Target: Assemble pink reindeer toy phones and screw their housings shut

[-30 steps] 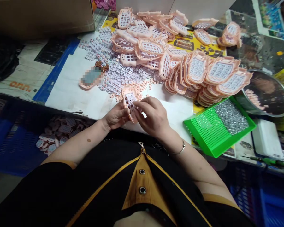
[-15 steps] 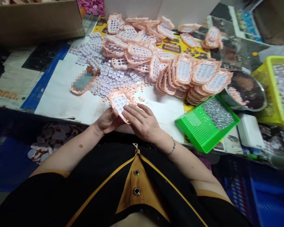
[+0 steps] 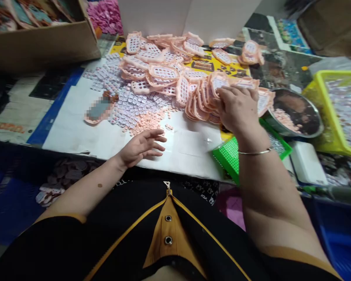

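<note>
Right hand [image 3: 236, 107] lies palm-down on the leaning stack of pink keypad shells [image 3: 197, 102], fingers curled over its top; whether they pinch a shell cannot be told. Left hand [image 3: 142, 146] is spread and empty above the white sheet [image 3: 190, 150], near loose pink buttons [image 3: 148, 121].
</note>
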Tool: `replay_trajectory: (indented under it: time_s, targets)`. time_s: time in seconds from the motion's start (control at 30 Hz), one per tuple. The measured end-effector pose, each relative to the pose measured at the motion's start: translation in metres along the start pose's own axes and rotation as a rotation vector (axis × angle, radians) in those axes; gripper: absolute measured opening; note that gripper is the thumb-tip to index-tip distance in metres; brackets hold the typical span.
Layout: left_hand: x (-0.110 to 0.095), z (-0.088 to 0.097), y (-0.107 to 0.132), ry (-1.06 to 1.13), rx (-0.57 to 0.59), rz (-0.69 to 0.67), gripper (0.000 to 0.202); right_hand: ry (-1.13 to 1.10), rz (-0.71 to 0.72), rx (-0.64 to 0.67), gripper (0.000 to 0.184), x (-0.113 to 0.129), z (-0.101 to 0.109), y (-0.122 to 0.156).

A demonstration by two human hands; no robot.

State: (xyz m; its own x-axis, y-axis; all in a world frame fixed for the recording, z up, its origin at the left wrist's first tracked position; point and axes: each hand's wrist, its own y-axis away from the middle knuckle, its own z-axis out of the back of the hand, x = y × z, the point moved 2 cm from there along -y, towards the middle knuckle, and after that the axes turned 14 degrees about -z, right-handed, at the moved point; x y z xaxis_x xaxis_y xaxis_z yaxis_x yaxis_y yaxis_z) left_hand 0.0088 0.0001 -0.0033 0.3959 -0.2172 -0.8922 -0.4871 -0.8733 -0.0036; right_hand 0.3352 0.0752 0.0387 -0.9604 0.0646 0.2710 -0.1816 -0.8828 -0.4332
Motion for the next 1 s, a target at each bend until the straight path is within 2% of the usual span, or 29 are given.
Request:
replay_trajectory:
  time_s: [0.1,0.17,0.23,0.33,0.4,0.47,0.53,0.6,0.67,0.8,0.87,0.93,1.0]
  targets:
    - [-0.025,0.001,-0.021,-0.418,0.010,-0.181,0.053,-0.026,0.029,-0.069,0.045,0.009,-0.003,0.005]
    - [-0.045,0.007,-0.049,-0.716,0.020,-0.364,0.046,-0.053,0.086,-0.113,0.044,0.026,0.004,0.016]
    - [-0.060,0.015,-0.086,-0.905,0.037,-0.473,0.041,-0.082,0.162,-0.095,0.038,0.050,0.012,0.030]
    - [-0.072,0.026,-0.148,-1.054,-0.002,-0.514,0.040,-0.116,0.272,-0.067,0.026,0.088,0.016,0.051]
    - [-0.073,0.031,-0.183,-1.153,-0.027,-0.492,0.034,-0.129,0.338,-0.061,0.022,0.108,0.012,0.062]
    - [-0.073,0.034,-0.206,-1.274,-0.001,-0.443,0.017,-0.150,0.380,-0.051,0.019,0.119,0.005,0.071]
    - [-0.076,0.036,-0.215,-1.307,0.023,-0.439,0.008,-0.181,0.385,-0.042,0.018,0.122,-0.001,0.077]
    - [-0.081,0.037,-0.208,-1.216,0.031,-0.495,0.012,-0.219,0.357,-0.047,0.019,0.120,-0.007,0.082]
    - [-0.088,0.037,-0.188,-1.069,0.058,-0.561,0.018,-0.275,0.305,-0.078,0.027,0.116,-0.011,0.084]
    - [-0.095,0.035,-0.121,-0.927,0.084,-0.571,0.018,-0.339,0.209,-0.171,0.048,0.114,-0.014,0.089]
    - [-0.089,0.034,-0.085,-0.934,0.069,-0.558,0.017,-0.319,0.254,-0.137,0.044,0.121,-0.016,0.094]
    - [-0.074,0.035,-0.055,-0.890,0.013,-0.547,0.019,-0.347,0.346,-0.061,0.032,0.132,-0.020,0.103]
    - [-0.053,0.038,-0.033,-0.698,-0.125,-0.555,0.042,-0.433,0.410,-0.027,0.027,0.144,-0.021,0.113]
